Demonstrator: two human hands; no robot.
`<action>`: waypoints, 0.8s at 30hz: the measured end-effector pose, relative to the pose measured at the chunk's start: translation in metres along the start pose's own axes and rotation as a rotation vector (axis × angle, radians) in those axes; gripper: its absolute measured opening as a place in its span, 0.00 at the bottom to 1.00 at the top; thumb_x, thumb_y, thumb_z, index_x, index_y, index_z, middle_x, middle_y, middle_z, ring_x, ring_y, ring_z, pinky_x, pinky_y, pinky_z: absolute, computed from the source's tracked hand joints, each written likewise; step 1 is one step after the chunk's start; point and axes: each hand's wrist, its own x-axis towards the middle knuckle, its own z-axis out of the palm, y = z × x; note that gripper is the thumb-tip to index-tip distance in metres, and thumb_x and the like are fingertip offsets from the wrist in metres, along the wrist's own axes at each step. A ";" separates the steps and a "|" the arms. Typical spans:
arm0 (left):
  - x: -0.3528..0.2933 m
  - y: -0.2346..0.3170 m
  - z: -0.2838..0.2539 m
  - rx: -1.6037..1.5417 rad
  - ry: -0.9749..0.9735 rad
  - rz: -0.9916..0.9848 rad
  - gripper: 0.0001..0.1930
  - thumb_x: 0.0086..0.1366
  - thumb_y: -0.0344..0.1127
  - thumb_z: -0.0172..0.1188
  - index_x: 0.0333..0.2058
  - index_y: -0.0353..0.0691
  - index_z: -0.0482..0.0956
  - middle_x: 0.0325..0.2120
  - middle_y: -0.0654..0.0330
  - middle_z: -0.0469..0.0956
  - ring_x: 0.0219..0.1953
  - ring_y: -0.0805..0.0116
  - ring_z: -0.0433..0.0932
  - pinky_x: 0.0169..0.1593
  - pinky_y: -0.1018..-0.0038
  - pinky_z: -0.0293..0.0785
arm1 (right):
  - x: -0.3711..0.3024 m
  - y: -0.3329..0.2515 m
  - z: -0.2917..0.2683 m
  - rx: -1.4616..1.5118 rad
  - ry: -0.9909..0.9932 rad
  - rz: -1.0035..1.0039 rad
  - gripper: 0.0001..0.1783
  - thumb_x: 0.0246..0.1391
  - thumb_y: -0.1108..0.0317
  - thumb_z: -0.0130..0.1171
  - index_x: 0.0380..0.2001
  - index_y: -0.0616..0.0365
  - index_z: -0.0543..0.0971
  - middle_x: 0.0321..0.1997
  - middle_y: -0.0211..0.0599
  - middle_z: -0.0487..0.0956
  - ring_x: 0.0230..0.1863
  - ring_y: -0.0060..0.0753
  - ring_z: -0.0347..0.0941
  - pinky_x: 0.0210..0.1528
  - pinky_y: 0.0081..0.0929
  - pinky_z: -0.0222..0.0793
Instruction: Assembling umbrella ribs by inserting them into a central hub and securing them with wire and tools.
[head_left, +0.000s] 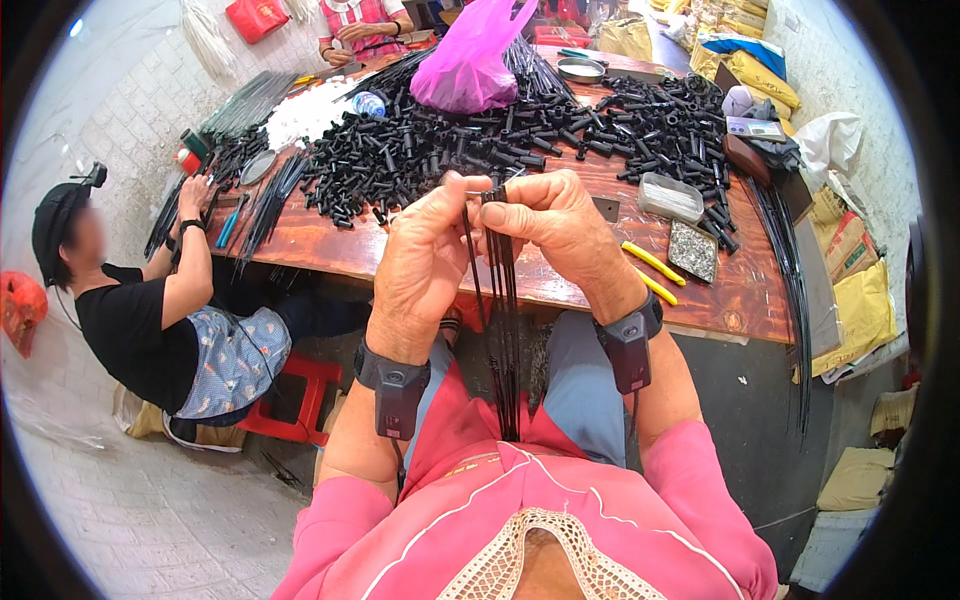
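Observation:
Before my chest, over the near table edge, both hands are raised close together. My right hand [565, 235] pinches the top of a bundle of thin black rods [507, 350], which hangs down to my lap. My left hand [415, 265] is closed, with thumb and forefinger pinching the upper end of a single thin black rod [473, 250] beside the bundle. A small thin shiny piece [478, 193] shows between the fingertips; its kind is too small to tell. Beyond my hands, many short black tubular parts [400, 150] are heaped on the table.
The reddish wooden table [330, 240] also bears yellow-handled pliers [652, 272], a clear plastic box [670, 198], a square tray of small pieces [692, 250] and a pink plastic bag [470, 60]. Long black rods [785, 260] overhang its right edge. A co-worker [135, 320] sits at left, another [365, 25] across.

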 end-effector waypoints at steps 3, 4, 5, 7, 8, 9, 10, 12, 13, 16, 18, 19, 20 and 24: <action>0.000 -0.002 -0.001 0.002 0.004 0.041 0.08 0.65 0.33 0.61 0.39 0.36 0.80 0.32 0.62 0.81 0.34 0.75 0.77 0.39 0.75 0.72 | -0.002 0.000 0.001 -0.043 0.030 -0.019 0.18 0.54 0.65 0.66 0.14 0.58 0.76 0.17 0.21 0.74 0.20 0.09 0.65 0.19 0.16 0.59; -0.002 -0.003 -0.001 0.003 0.007 0.045 0.08 0.65 0.33 0.61 0.39 0.36 0.80 0.32 0.62 0.81 0.34 0.75 0.77 0.39 0.75 0.72 | -0.003 0.000 0.002 -0.069 0.050 -0.036 0.18 0.54 0.66 0.67 0.13 0.58 0.75 0.16 0.21 0.73 0.19 0.08 0.64 0.17 0.16 0.57; -0.003 -0.005 0.000 0.031 0.037 0.115 0.06 0.64 0.31 0.61 0.38 0.35 0.81 0.32 0.62 0.80 0.34 0.75 0.77 0.39 0.75 0.72 | -0.005 -0.001 0.006 -0.068 0.045 -0.036 0.18 0.54 0.66 0.67 0.13 0.58 0.75 0.16 0.21 0.73 0.19 0.08 0.64 0.17 0.16 0.57; -0.004 -0.010 0.003 0.055 0.064 0.186 0.06 0.63 0.29 0.62 0.38 0.35 0.81 0.33 0.62 0.80 0.34 0.75 0.77 0.40 0.75 0.72 | -0.010 -0.005 0.012 -0.164 0.184 -0.093 0.19 0.53 0.68 0.67 0.12 0.58 0.73 0.15 0.19 0.71 0.20 0.07 0.62 0.17 0.17 0.55; -0.005 -0.013 0.006 0.076 0.081 0.234 0.05 0.62 0.28 0.62 0.37 0.36 0.81 0.33 0.63 0.80 0.35 0.75 0.77 0.40 0.75 0.72 | -0.010 -0.003 0.012 -0.167 0.180 -0.094 0.19 0.53 0.68 0.67 0.12 0.58 0.73 0.15 0.19 0.71 0.20 0.07 0.62 0.17 0.17 0.55; -0.005 -0.014 0.008 0.097 0.095 0.279 0.05 0.62 0.28 0.63 0.36 0.36 0.81 0.33 0.63 0.80 0.35 0.74 0.77 0.41 0.75 0.72 | -0.011 0.001 0.011 -0.194 0.208 -0.110 0.19 0.53 0.69 0.66 0.12 0.58 0.73 0.14 0.19 0.70 0.20 0.07 0.62 0.17 0.16 0.54; -0.003 -0.015 0.009 0.094 0.094 0.280 0.05 0.62 0.28 0.63 0.36 0.36 0.81 0.33 0.63 0.80 0.35 0.74 0.77 0.41 0.75 0.72 | -0.010 0.004 0.009 -0.222 0.236 -0.126 0.19 0.53 0.70 0.66 0.11 0.58 0.72 0.14 0.19 0.69 0.20 0.07 0.61 0.18 0.16 0.54; -0.002 -0.015 0.007 0.030 0.077 0.199 0.06 0.62 0.27 0.62 0.38 0.35 0.81 0.33 0.63 0.80 0.36 0.74 0.77 0.44 0.74 0.72 | -0.009 0.005 0.006 -0.195 0.219 -0.111 0.19 0.53 0.69 0.66 0.12 0.57 0.72 0.14 0.18 0.68 0.20 0.07 0.60 0.18 0.17 0.53; -0.001 -0.015 0.004 0.029 0.081 0.199 0.06 0.62 0.27 0.62 0.38 0.35 0.81 0.33 0.63 0.80 0.36 0.74 0.77 0.44 0.74 0.72 | -0.008 0.002 0.005 -0.143 0.185 -0.061 0.18 0.54 0.68 0.66 0.13 0.57 0.72 0.15 0.18 0.69 0.20 0.07 0.60 0.18 0.16 0.54; 0.005 -0.017 -0.003 -0.005 0.035 0.105 0.08 0.63 0.27 0.60 0.41 0.34 0.80 0.36 0.62 0.80 0.38 0.72 0.77 0.46 0.72 0.72 | -0.007 0.006 0.001 -0.075 0.145 -0.021 0.15 0.55 0.68 0.65 0.17 0.57 0.75 0.19 0.19 0.73 0.21 0.08 0.63 0.20 0.15 0.58; 0.007 -0.019 -0.006 -0.058 0.004 0.081 0.11 0.65 0.27 0.57 0.45 0.33 0.79 0.39 0.60 0.80 0.41 0.69 0.78 0.48 0.70 0.72 | -0.005 0.014 0.001 -0.092 0.198 -0.075 0.14 0.56 0.69 0.64 0.18 0.58 0.76 0.20 0.21 0.75 0.22 0.09 0.67 0.21 0.15 0.61; 0.009 -0.020 -0.013 -0.084 -0.008 0.072 0.13 0.65 0.28 0.56 0.48 0.33 0.78 0.40 0.58 0.80 0.42 0.67 0.78 0.49 0.67 0.73 | -0.004 0.014 0.001 -0.046 0.212 -0.048 0.13 0.57 0.69 0.63 0.19 0.58 0.76 0.21 0.21 0.75 0.22 0.09 0.68 0.22 0.15 0.63; 0.005 -0.020 -0.017 -0.069 0.053 0.046 0.13 0.64 0.28 0.58 0.47 0.32 0.78 0.38 0.58 0.80 0.40 0.68 0.79 0.45 0.69 0.75 | -0.004 0.013 -0.001 -0.042 0.212 -0.022 0.12 0.57 0.70 0.63 0.20 0.59 0.77 0.21 0.22 0.76 0.22 0.10 0.70 0.22 0.16 0.65; 0.011 -0.032 -0.071 0.341 0.416 0.164 0.11 0.64 0.29 0.59 0.44 0.33 0.80 0.31 0.60 0.80 0.32 0.71 0.78 0.36 0.73 0.77 | 0.000 0.022 -0.025 -0.095 0.237 -0.002 0.09 0.57 0.66 0.63 0.26 0.60 0.81 0.22 0.25 0.79 0.21 0.12 0.72 0.22 0.14 0.64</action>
